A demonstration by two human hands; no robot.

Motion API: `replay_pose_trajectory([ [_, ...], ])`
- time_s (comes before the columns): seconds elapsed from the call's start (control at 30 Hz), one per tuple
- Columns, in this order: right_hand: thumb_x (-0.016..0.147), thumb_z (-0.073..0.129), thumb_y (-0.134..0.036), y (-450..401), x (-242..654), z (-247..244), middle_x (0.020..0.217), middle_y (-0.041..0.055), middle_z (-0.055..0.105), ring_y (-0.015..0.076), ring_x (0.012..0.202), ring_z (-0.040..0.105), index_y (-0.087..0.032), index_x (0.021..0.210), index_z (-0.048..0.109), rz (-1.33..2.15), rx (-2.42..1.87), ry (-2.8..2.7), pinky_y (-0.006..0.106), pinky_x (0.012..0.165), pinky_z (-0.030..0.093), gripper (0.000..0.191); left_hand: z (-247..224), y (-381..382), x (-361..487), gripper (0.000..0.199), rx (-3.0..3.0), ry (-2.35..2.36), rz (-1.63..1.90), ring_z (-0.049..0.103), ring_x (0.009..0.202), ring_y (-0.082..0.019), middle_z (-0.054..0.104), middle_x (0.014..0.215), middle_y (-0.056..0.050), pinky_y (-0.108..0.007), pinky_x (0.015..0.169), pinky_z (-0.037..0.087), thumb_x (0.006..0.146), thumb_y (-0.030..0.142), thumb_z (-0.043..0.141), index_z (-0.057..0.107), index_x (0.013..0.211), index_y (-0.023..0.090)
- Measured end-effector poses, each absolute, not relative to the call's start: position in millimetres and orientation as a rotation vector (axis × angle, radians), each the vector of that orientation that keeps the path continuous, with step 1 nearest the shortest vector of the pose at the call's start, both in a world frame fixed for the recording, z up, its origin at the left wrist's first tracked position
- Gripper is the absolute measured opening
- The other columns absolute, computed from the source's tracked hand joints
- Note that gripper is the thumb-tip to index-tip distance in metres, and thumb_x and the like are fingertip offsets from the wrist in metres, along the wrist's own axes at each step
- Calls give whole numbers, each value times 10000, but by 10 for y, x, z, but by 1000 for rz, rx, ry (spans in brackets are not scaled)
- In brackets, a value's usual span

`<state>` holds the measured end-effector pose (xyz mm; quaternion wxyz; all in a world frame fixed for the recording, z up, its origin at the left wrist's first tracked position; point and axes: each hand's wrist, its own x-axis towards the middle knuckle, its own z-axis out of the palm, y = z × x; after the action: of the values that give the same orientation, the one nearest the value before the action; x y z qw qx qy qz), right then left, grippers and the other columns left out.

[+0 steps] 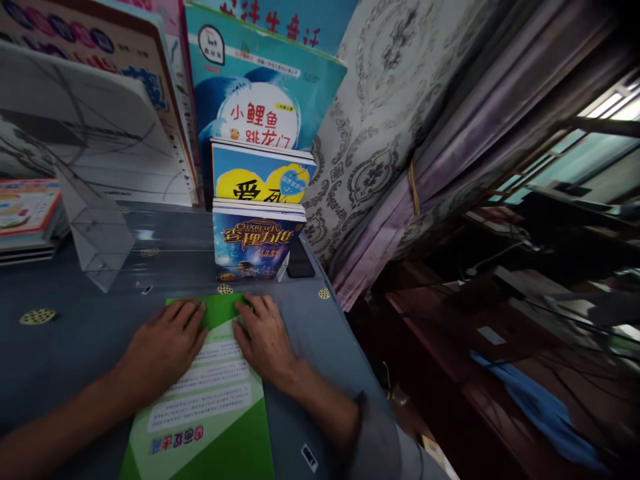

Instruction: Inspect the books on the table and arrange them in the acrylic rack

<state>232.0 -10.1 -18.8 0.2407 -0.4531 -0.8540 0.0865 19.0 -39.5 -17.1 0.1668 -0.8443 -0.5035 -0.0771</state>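
"Main item?"
"Green book (220,447), one. Flat on the blue-grey desk (327,360), near, at centre; shut, as far as seen."

"Hands?"
"Two, both on its far part. Left hand (167,350): fingers slightly bent, small gaps between. Right hand (267,340): fingers loosely spread, thumb apart. Neither pinches anything."

"State of the handling?"
"By judgement: book laid down, hands placed. Not opened, not lifted. Whether anything remains, cannot tell."

"Next outward?"
"Far side, upright covers, one behind another, four: dark-blue book (250,253), blue-and-yellow book (227,180), teal book (320,87), blue book (325,20). Copies behind them, uncounted. Dark flat device (300,261), one, just right."

"Far left?"
"Pale folded board (100,127), one; low book stack (27,217), one, volumes uncounted."

"Right?"
"Mauve curtain (400,213), one, tied."
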Motion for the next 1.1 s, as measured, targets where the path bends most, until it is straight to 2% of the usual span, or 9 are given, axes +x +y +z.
replay_pose_trajectory([
  [0.17, 976, 552, -199, -90, 2328, -196, 1288, 160, 632, 303, 1170, 528, -143, 1230, 667, 248, -1215, -2343, 504, 1022, 507, 284, -160, -486, 223, 436, -2386, -1606, -64, 616, 1264, -401, 665, 1339, -256, -467, 873, 599, 987, 179, 395, 689, 1288, 64],
  [0.27, 983, 548, -209, -100, 2321, -180, 1292, 164, 631, 303, 1192, 521, -143, 1234, 666, 271, -1224, -2341, 511, 1039, 496, 286, -151, -506, 195, 458, -2377, -1655, -33, 611, 1267, -425, 661, 1335, -274, -490, 859, 608, 1005, 279, 401, 690, 1275, 49],
  [0.4, 980, 570, -221, -127, 2311, -142, 1301, 161, 626, 290, 1214, 514, -137, 1230, 668, 276, -1257, -2365, 481, 1060, 489, 281, -229, -477, 117, 588, -2378, -1690, -193, 619, 1245, -444, 677, 1283, -305, -524, 775, 621, 1015, 398, 293, 712, 1199, 30],
  [0.57, 980, 593, -258, -135, 2316, -123, 1316, 144, 625, 285, 1205, 515, -158, 1236, 661, 211, -1310, -2392, 483, 1057, 477, 282, -428, -417, 65, 644, -2389, -1635, -347, 637, 1219, -430, 700, 1227, -306, -538, 832, 593, 1002, 453, 251, 729, 1127, 40],
  [0.67, 982, 588, -262, -142, 2314, -107, 1328, 144, 624, 287, 1185, 522, -156, 1246, 653, 186, -1324, -2395, 489, 1056, 468, 291, -490, -404, 54, 666, -2372, -1619, -333, 627, 1230, -438, 693, 1244, -304, -553, 835, 582, 1004, 462, 222, 727, 1129, 47],
  [0.83, 986, 575, -256, -149, 2300, -90, 1324, 149, 627, 291, 1180, 524, -138, 1229, 658, 182, -1322, -2404, 486, 1048, 469, 281, -480, -379, 52, 710, -2366, -1575, -295, 653, 1185, -428, 711, 1213, -295, -595, 927, 539, 1017, 492, 188, 736, 1114, 52],
  [1.0, 988, 567, -256, -154, 2295, -110, 1351, 140, 619, 296, 1207, 521, -152, 1248, 650, 152, -1330, -2399, 488, 1062, 460, 292, -444, -371, 72, 737, -2343, -1510, -262, 687, 1132, -433, 724, 1155, -327, -565, 878, 571, 1021, 454, 171, 742, 1099, -4],
  [1.1, 990, 562, -254, -159, 2294, -114, 1348, 146, 623, 300, 1214, 523, -146, 1249, 653, 135, -1330, -2401, 496, 1077, 453, 295, -437, -380, 74, 722, -2321, -1539, -249, 684, 1153, -420, 714, 1185, -330, -527, 831, 598, 1015, 435, 183, 729, 1141, -21],
])
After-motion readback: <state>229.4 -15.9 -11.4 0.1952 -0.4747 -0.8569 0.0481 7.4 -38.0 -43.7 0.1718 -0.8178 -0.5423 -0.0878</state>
